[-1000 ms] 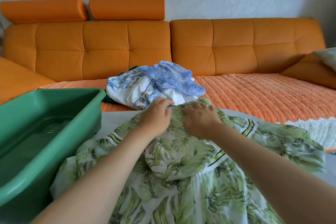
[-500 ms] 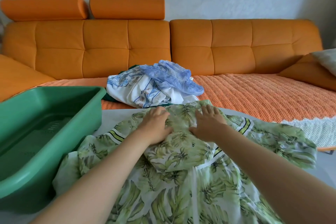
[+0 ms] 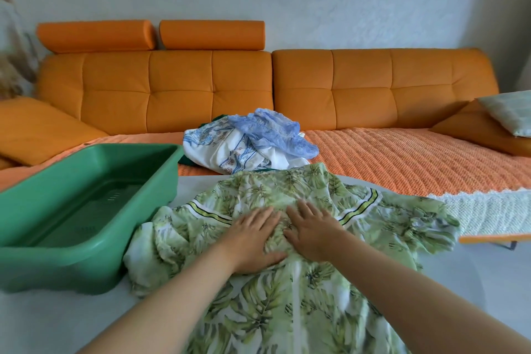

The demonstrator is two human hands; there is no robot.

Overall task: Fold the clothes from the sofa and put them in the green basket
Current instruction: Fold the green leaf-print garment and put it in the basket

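A green leaf-print garment (image 3: pixel 382 215) lies spread on the white table in front of me, collar end toward the sofa. My left hand (image 3: pixel 253 238) and my right hand (image 3: pixel 313 231) lie flat side by side on its chest area, fingers straight, pressing the fabric. The green basket (image 3: pixel 86 247) stands on the table to the left, touching the garment's left sleeve; nothing is inside it. On the orange sofa seat behind lies a pile of clothes (image 3: pixel 230 149): a white and blue printed piece under a pale blue lacy one (image 3: pixel 275 132).
The orange sofa (image 3: pixel 359 89) runs across the back, with a woven orange throw (image 3: pixel 416 164) on its seat and a pale cushion (image 3: pixel 508 115) at the far right. Bare white table (image 3: pixel 57 322) shows in front of the basket and at the right.
Both hands slid from the collar toward me down the garment and flattened out, fingers now straight. The camera tilted up, showing more wall.
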